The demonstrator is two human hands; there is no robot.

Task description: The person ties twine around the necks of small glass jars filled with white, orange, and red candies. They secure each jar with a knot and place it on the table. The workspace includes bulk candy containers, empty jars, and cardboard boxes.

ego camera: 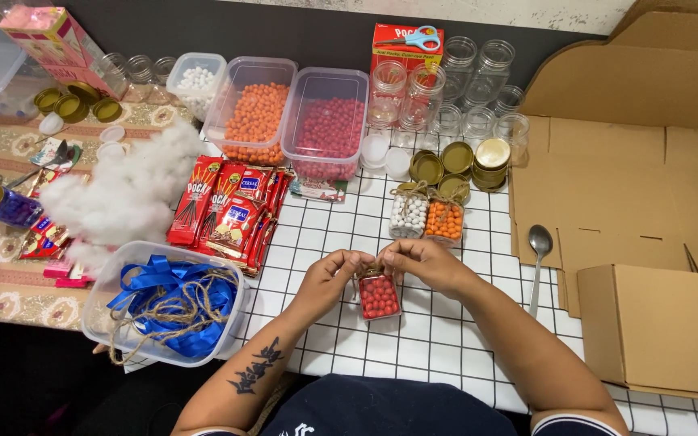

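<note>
A small clear jar of red candy balls (379, 296) lies on its side on the white grid-patterned table (446, 339). My left hand (329, 278) and my right hand (422, 262) meet at the jar's lid end, fingers pinched on a piece of twine (372, 272) around its neck. Just beyond my hands stand two finished jars with twine bows, one of white balls (408, 213) and one of orange balls (444, 220).
Tubs of orange (254, 113) and red candy (329, 129), empty jars (462, 97), gold lids (458, 161), snack boxes (232, 211), white stuffing (127, 190), a tub of blue ribbon and twine (173, 305), a spoon (539, 258), scissors (414, 39) and flat cardboard boxes (632, 210) surround my hands.
</note>
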